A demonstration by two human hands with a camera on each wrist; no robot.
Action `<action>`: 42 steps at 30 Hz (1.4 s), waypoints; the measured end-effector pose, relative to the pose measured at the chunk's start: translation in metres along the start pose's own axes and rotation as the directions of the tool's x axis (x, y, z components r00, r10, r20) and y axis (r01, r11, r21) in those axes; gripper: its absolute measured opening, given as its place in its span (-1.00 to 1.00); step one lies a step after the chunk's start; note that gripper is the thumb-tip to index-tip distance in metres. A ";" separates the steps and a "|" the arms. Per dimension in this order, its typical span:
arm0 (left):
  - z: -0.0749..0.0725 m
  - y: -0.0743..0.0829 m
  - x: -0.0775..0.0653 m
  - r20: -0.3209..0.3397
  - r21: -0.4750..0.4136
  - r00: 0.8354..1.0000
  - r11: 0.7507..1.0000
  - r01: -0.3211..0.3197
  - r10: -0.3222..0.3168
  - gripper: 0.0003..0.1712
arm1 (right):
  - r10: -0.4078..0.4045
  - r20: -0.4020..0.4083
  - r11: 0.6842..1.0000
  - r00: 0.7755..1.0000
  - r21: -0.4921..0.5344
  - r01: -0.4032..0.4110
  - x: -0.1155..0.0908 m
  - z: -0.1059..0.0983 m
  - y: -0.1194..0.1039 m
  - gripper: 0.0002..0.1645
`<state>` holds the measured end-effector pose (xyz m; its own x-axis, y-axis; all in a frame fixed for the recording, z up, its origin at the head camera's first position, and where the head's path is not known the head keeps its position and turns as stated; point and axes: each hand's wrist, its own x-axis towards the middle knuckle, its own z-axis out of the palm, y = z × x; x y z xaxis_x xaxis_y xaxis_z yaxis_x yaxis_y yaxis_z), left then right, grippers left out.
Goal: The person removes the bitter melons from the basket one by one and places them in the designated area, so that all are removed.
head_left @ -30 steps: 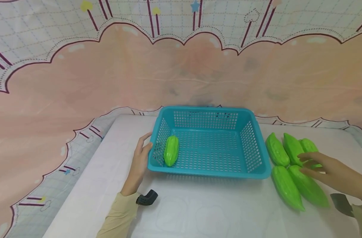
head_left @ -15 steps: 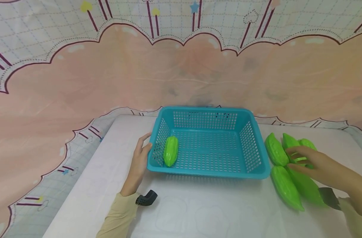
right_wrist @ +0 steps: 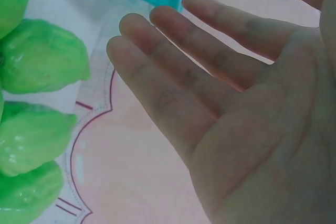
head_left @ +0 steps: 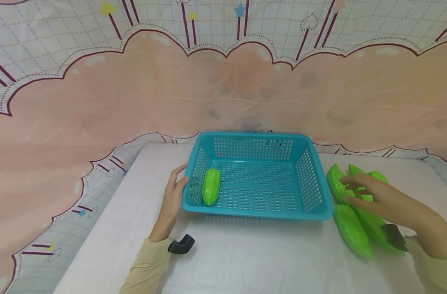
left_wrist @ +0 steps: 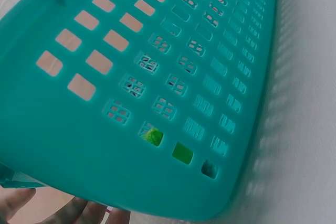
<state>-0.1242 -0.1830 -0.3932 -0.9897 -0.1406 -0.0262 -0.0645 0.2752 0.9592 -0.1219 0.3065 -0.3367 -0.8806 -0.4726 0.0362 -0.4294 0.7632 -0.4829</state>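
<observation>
My left hand [head_left: 173, 196] grips the left rim of the turquoise plastic basket [head_left: 253, 213], its fingertips at the rim. In the left wrist view, the fingers [left_wrist: 89, 213] show at the edge of the perforated wall. Inside the basket, at the left, lies one shiny green bitter melon [head_left: 211, 187]. My right hand [head_left: 378, 196] hovers with spread fingers over several more bitter melons, close above the upper left bitter melon [head_left: 335, 179]. The right wrist view shows the open palm [right_wrist: 252, 119] holding nothing, with bumpy, pointed bitter melons [right_wrist: 44, 56] beside it.
The bitter melons lie side by side on the white table [head_left: 245, 261], to the right of the basket. Two are nearer the front, including one bitter melon [head_left: 352, 232] at the lower left. A patterned cloth [head_left: 227, 90] hangs behind the table.
My right hand has moved left across the bitter melons toward the basket, its fingers now over the upper left one. My left hand and the basket have stayed in place.
</observation>
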 end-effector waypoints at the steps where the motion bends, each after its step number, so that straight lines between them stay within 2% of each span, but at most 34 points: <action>1: 0.000 0.000 0.000 0.000 0.001 1.000 1.000 0.000 0.000 -0.46 | -0.006 0.000 1.000 1.000 0.005 0.006 0.001 0.000 -0.001 -0.49; 12: -0.001 -0.001 0.000 -0.008 -0.001 1.000 1.000 0.009 -0.009 -0.46 | -0.058 -0.001 0.998 0.998 0.012 0.058 0.014 -0.001 -0.018 -0.59; 25: 0.000 0.000 0.000 -0.002 0.000 1.000 1.000 0.010 -0.010 -0.46 | -0.148 -0.032 0.989 0.989 -0.003 0.148 0.027 0.000 -0.036 -0.53; 33: 0.000 0.000 0.000 0.000 -0.004 1.000 1.000 0.008 -0.008 -0.46 | -0.074 0.044 0.997 0.996 -0.027 0.076 0.039 -0.001 -0.055 -0.48; 38: 0.000 -0.001 0.001 -0.001 0.001 1.000 1.000 -0.002 0.002 -0.46 | -0.060 0.059 0.997 0.996 -0.047 0.063 0.047 0.000 -0.065 -0.49; 42: 0.000 -0.002 0.001 -0.003 0.006 1.000 1.000 -0.006 0.006 -0.46 | -0.080 0.056 0.996 0.995 -0.044 0.083 0.053 0.002 -0.070 -0.48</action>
<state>-0.1252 -0.1834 -0.3948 -0.9897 -0.1417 -0.0191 -0.0589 0.2818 0.9577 -0.1379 0.2269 -0.3030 -0.8305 -0.5565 0.0256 -0.5095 0.7401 -0.4390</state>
